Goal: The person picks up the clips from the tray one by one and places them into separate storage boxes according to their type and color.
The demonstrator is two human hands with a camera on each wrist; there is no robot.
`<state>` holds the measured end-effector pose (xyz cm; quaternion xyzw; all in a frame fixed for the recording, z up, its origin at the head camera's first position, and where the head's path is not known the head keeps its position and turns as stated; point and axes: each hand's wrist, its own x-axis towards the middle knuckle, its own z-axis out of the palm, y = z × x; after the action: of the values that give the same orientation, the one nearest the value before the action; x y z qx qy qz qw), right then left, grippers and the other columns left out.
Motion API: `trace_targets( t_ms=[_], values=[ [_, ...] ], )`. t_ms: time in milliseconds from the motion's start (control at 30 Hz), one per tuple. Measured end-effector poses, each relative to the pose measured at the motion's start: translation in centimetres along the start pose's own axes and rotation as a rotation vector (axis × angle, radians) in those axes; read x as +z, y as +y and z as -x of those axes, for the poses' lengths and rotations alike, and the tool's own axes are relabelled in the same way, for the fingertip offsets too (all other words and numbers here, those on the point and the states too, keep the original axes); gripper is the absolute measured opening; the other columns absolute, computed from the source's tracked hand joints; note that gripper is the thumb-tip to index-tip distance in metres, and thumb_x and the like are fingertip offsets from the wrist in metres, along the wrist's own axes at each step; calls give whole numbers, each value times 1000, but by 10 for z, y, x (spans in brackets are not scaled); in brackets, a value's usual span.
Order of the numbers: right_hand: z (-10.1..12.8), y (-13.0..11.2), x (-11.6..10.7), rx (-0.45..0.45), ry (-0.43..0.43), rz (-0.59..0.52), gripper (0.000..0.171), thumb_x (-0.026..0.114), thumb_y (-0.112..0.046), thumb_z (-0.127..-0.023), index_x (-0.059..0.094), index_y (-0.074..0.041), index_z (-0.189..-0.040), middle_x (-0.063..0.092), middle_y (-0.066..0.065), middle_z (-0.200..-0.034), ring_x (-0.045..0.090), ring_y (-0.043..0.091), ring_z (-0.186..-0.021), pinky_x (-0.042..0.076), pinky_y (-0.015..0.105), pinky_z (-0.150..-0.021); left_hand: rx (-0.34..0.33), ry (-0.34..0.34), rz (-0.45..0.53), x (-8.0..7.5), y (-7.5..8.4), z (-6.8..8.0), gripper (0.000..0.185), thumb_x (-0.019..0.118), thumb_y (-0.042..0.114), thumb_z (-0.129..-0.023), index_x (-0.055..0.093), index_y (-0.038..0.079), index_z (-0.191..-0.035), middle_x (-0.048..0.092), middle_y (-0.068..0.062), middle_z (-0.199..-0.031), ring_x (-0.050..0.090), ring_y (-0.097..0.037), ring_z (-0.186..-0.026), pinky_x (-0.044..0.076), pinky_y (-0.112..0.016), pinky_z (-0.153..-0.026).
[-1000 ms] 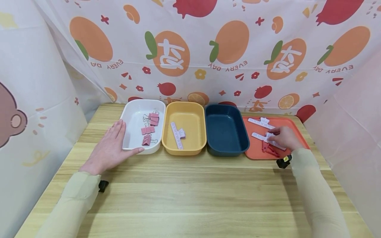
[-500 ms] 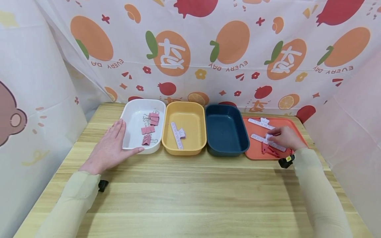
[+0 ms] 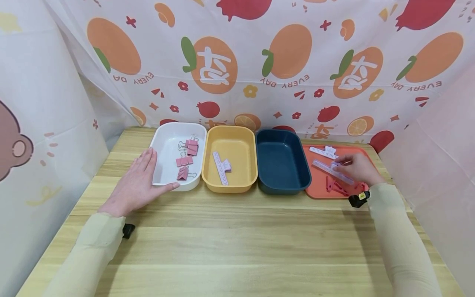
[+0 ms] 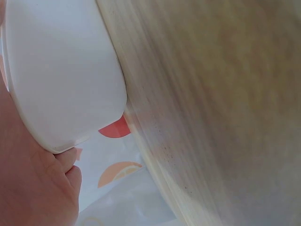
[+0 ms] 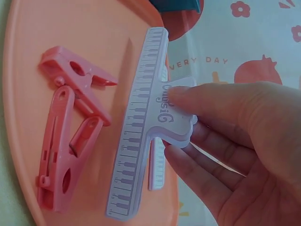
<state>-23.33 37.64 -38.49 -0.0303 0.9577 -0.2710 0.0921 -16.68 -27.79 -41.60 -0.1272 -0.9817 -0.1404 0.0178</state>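
My right hand (image 3: 358,168) pinches the tab of a lilac long-bar clip (image 5: 136,127) printed with piano keys, held over the orange tray (image 3: 315,189). Another lilac clip (image 3: 323,152) lies behind it on the tray. Red clothespin-like clips (image 5: 77,84) lie on the tray beside the held clip. My left hand (image 3: 135,181) rests against the white bin (image 3: 159,136), fingers straight along its left side and thumb at its front rim. Several pink binder clips (image 3: 184,161) lie inside that bin. The left wrist view shows the bin's outer wall (image 4: 66,70) and part of the hand.
A yellow bin (image 3: 230,190) with one lilac clip (image 3: 222,168) in it stands right of the white bin. A dark blue bin (image 3: 283,191) stands between it and the tray. Printed cloth (image 3: 241,49) hangs behind the wooden table (image 3: 230,239).
My right hand has lifted the lilac clip off the tray and tilted it slightly, uncovering more of the red clips. My left hand has stayed on the white bin.
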Motion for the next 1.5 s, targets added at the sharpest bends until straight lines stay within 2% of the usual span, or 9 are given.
trace_targets(
  t_ms=[200, 533, 867, 1033, 1500],
  values=[
    [0, -5, -1, -3, 11, -6, 38, 74, -25, -96, 71, -1, -125, 64, 24, -125, 57, 38, -109, 50, 52, -93, 9, 9, 4, 0, 0, 0, 122, 59, 75, -88, 4, -9, -158, 0, -28, -166, 2, -43, -152, 3, -55, -123],
    [2, -14, -3, -53, 62, 6, 32, 75, -19, -95, 72, -1, -122, 66, 21, -120, 60, 35, -104, 51, 50, -91, 2, 6, 6, -1, 1, 1, 122, 58, 75, -88, 4, -9, -158, 0, -27, -166, 2, -43, -152, 4, -55, -123],
    [3, -22, -5, -36, 45, 4, 33, 76, -22, -94, 73, -3, -122, 69, 17, -113, 60, 32, -100, 52, 48, -91, 4, 13, 15, -3, 2, 1, 122, 59, 74, -88, 4, -9, -158, 1, -28, -166, 3, -44, -152, 4, -56, -123],
    [4, -23, -6, -31, 42, -7, 36, 76, -25, -95, 72, -4, -124, 69, 18, -116, 61, 32, -102, 52, 48, -92, 6, 14, 12, -3, 3, 1, 123, 59, 75, -88, 4, -9, -158, 1, -28, -166, 3, -44, -152, 5, -56, -122],
    [8, -33, -12, -37, 75, -10, 41, 76, -28, -95, 71, -3, -127, 66, 22, -120, 60, 35, -103, 53, 43, -85, 8, 16, 16, -2, 2, 2, 121, 57, 75, -89, 3, -9, -158, 1, -28, -166, 2, -43, -152, 3, -54, -123]
  ],
)
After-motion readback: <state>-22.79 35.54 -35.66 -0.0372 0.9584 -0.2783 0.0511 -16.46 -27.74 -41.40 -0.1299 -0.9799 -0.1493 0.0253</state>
